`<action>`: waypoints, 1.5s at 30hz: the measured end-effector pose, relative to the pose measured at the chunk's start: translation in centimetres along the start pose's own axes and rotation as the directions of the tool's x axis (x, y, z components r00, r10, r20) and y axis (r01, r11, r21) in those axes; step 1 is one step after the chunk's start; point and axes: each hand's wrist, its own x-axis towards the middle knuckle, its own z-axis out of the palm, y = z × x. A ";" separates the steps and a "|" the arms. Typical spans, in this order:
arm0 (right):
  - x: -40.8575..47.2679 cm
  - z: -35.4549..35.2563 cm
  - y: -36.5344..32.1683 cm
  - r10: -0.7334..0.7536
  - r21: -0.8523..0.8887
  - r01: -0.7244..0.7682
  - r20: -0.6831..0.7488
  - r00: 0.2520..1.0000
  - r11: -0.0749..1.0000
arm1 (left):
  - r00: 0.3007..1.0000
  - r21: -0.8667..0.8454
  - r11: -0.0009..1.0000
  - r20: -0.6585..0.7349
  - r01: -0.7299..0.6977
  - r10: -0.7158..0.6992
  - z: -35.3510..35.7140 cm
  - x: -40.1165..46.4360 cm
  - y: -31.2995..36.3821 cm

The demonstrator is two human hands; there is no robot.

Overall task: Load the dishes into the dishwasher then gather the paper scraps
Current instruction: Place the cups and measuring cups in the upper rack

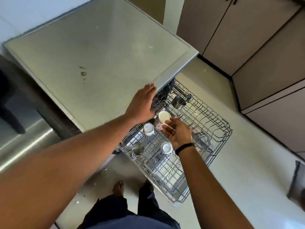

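Observation:
The dishwasher's wire rack [212, 129] is pulled out over the floor. Inside it stand an upside-down floral mug [162, 120], a white cup [148, 128], another white cup [166, 148], a steel cup [138, 148] and a steel cup [178, 101] further back. My right hand [177, 132] hovers just right of the floral mug, fingers loosely spread, its fingertips at the mug's base. My left hand [142, 104] rests flat on the front edge of the dishwasher's grey top [92, 60].
Small paper scraps lie on the dishwasher's top [150, 46] and on the floor [77, 202]. Brown cabinets [247, 35] line the right side. A steel appliance [24, 142] stands at the left. My feet [118, 188] are in front of the rack.

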 end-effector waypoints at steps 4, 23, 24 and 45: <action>-3.5 1.9 2.2 -0.029 -0.093 0.033 0.044 0.999 0.995 | 0.994 -0.162 0.981 -0.004 0.110 -0.112 -2.0 -7.0 -2.4; -14.1 0.9 8.7 -0.065 -0.462 0.179 0.252 0.966 0.869 | 0.926 -0.529 0.802 -0.073 0.279 -0.370 -3.9 -25.7 -0.9; -13.9 0.2 8.4 -0.069 -0.465 0.184 0.254 0.965 0.866 | 0.925 -0.523 0.796 -0.037 0.304 -0.378 -3.4 -26.1 -0.6; -9.4 -18.2 -0.6 0.021 -0.529 0.214 0.403 0.915 0.821 | 0.755 -0.662 0.549 0.038 0.510 -0.655 5.5 -27.4 20.6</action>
